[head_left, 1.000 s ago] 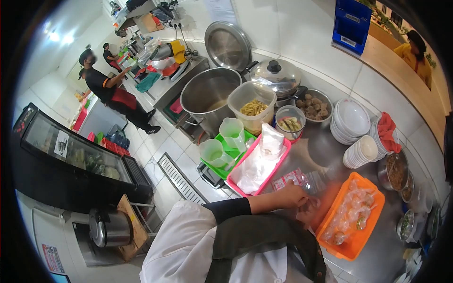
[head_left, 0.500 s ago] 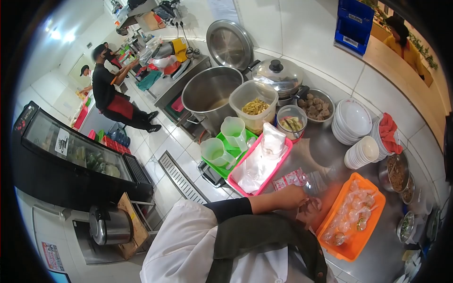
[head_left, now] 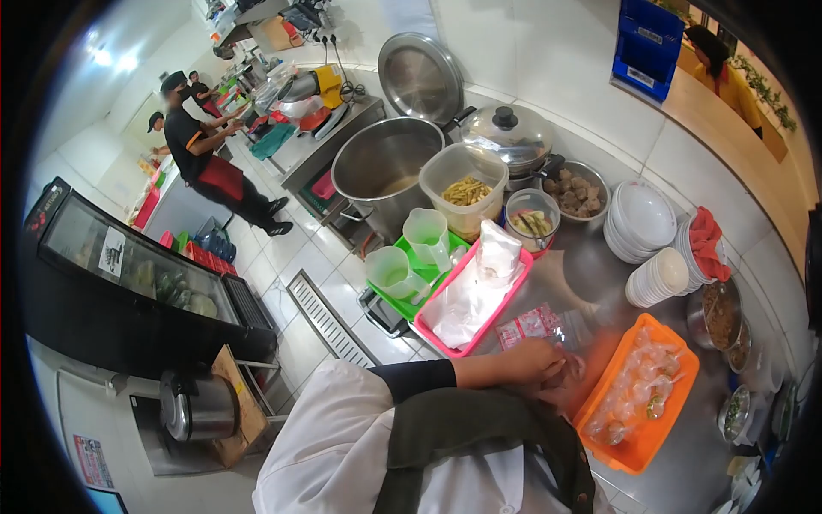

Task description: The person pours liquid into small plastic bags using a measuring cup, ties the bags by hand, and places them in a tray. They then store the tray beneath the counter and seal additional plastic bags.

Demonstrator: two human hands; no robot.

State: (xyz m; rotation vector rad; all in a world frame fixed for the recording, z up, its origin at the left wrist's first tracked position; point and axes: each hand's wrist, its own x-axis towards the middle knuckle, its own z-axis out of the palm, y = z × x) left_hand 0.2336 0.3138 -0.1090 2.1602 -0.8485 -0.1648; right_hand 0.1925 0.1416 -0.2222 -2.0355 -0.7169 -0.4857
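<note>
The person's left hand [head_left: 533, 360] is curled inward with its fingers bunched, close above the steel surface [head_left: 591, 283]; what it may be grasping is hidden, so I cannot tell. The right hand [head_left: 561, 387] is just beside it, partly covered by the left hand and hazed by a reddish glare, and whether it is clenched or released cannot be told. Clear plastic [head_left: 575, 329] lies just beyond the 2 hands, near a red-and-white printed packet [head_left: 527, 327] lying flat on the surface. To the right of the hands in view, an orange tray [head_left: 629, 463] carries many knotted clear plastic pouches [head_left: 638, 377], some with greenish contents. Past the packet, a pink tray [head_left: 454, 351] holds white plastic bags [head_left: 467, 304], and next to it 2 translucent measuring jugs [head_left: 408, 254] stand in a green tray [head_left: 419, 274]. Farther back are a large open stockpot [head_left: 377, 158], a square plastic tub [head_left: 467, 176] with yellowish-green pieces, a lidded pot [head_left: 505, 141] and a steel bowl of brown meatballs [head_left: 578, 193]. White bowls [head_left: 638, 223] and small white cups [head_left: 657, 276] stand stacked near a red cloth [head_left: 706, 244].
</note>
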